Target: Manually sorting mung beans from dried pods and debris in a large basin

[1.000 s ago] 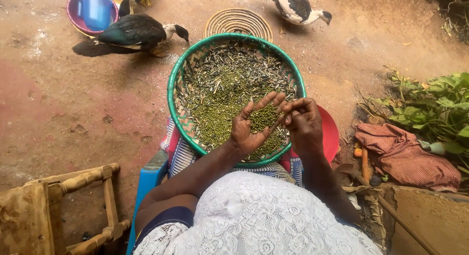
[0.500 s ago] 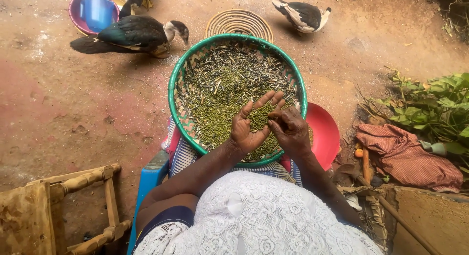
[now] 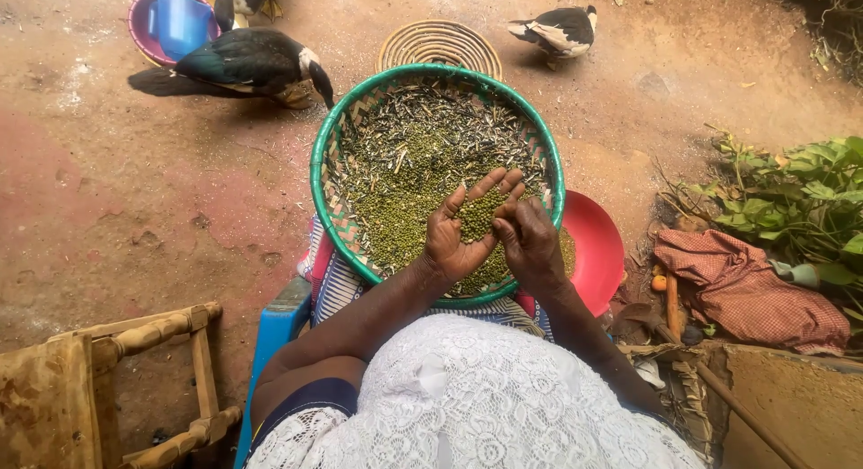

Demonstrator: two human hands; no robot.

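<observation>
Left hand (image 3: 466, 235) is open and cupped, palm up, with a little heap of small round green beans (image 3: 479, 215) on it, over the round woven basket (image 3: 325, 192) of beans and dry stringy husks. Right hand (image 3: 530, 244) pinches at that heap. Smooth red plastic bowl (image 3: 595, 250) just beside.

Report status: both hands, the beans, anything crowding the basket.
Left hand cupped open, palm full of green beans. Right hand picking at them. Both over green woven basket. Dark duck close by its rim.
</observation>
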